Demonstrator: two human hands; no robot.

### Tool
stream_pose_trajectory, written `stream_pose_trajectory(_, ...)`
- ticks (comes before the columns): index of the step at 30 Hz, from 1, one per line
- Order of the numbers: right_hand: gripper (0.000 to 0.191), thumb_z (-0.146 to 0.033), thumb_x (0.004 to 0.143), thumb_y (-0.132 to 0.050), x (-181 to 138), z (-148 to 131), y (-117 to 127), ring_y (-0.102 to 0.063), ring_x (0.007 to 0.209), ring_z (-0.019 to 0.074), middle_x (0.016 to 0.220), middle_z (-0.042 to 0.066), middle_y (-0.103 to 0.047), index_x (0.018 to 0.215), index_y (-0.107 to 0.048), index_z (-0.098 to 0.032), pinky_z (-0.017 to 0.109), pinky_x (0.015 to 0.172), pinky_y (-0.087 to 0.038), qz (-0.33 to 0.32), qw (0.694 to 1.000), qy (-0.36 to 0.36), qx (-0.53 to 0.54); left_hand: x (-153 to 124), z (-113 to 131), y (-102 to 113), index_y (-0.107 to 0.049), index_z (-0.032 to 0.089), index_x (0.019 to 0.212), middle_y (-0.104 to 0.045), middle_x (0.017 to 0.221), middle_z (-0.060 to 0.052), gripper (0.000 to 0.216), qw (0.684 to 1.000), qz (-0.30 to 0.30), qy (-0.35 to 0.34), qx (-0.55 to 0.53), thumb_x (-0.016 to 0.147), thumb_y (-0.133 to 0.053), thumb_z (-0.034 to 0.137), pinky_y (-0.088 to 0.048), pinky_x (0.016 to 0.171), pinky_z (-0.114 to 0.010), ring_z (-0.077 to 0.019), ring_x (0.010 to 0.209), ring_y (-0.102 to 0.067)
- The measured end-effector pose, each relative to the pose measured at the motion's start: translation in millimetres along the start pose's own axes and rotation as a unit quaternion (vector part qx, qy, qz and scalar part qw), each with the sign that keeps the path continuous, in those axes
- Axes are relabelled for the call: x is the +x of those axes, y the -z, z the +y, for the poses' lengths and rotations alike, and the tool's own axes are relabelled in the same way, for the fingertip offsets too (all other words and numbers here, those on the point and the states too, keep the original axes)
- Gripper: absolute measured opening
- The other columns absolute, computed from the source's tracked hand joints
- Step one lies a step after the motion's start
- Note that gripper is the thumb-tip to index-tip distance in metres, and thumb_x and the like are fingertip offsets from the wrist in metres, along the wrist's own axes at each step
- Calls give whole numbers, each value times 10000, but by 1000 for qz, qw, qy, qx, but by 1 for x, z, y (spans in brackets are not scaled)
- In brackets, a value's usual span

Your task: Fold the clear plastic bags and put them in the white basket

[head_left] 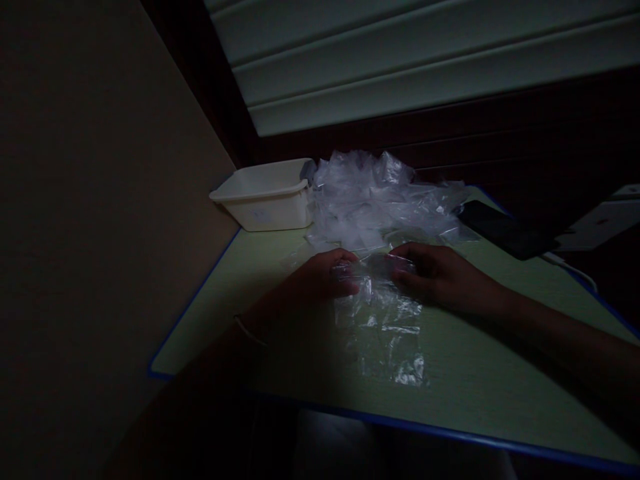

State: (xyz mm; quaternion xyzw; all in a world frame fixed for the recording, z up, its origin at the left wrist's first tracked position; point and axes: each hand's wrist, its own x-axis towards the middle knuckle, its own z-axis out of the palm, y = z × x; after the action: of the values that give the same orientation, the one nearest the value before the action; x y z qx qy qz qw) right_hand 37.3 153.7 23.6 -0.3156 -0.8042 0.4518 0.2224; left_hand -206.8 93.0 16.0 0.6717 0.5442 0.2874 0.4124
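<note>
Bag (385,330): clear plastic, flat on the worktop (480,387) mid-way, its bottom toward the near edge, its top under my hands. Left hand (320,277) and right hand (433,273) each sit on a top corner, fingers curled in and pinching the film at the mouth, as far as I can tell; light is poor, so exact finger contact is hard to see. I judge the bag v. light, limp and slick, w/ crinkles that catch glare; it'll slide and cling, so best held at the top edge, one pinch per corner, not mid-sheet. Behind it, toward the far edge, lies a loose pile of bags (380,200). A white tub (267,197) stands at the far left corner, just beside the pile. A dark phone (500,230) lies near the far right edge.
</note>
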Motion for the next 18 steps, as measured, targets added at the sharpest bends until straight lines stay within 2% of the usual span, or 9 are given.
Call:
stream_pose_trajectory(8, 285, -376, 833, -610, 2, 10, -1, -566, 711, 181, 831, 53, -632, 1023, -612, -164, 293, 607, -458, -8, 999, 26, -18, 0, 0, -3, -567, 155, 1035, -614, 782, 2, 394, 999, 25, -9, 31, 693, -734, 260, -440, 619, -253, -123, 667, -557)
stream_pose_trajectory(13, 302, -403, 844, -606, 2, 7, 0, -558, 660, 160, 778, 39, -623, 1013, -616, -153, 269, 558, -435, -18, 1000, 1, -13, 1, -2, -4, -551, 140, 1086, -620, 816, -1, 488, 997, 17, 14, -69, 659, -767, 237, -457, 662, -260, -127, 719, -588)
stream_pose_trajectory(18, 321, -431, 813, -641, 2, 3, 3, -499, 538, 117, 700, 18, -602, 977, -639, -154, 248, 469, -375, -34, 995, -61, 66, 4, -5, -4, -561, 143, 1069, -644, 864, -23, 519, 983, 21, 30, -180, 615, -805, 207, -487, 722, -279, -135, 783, -616)
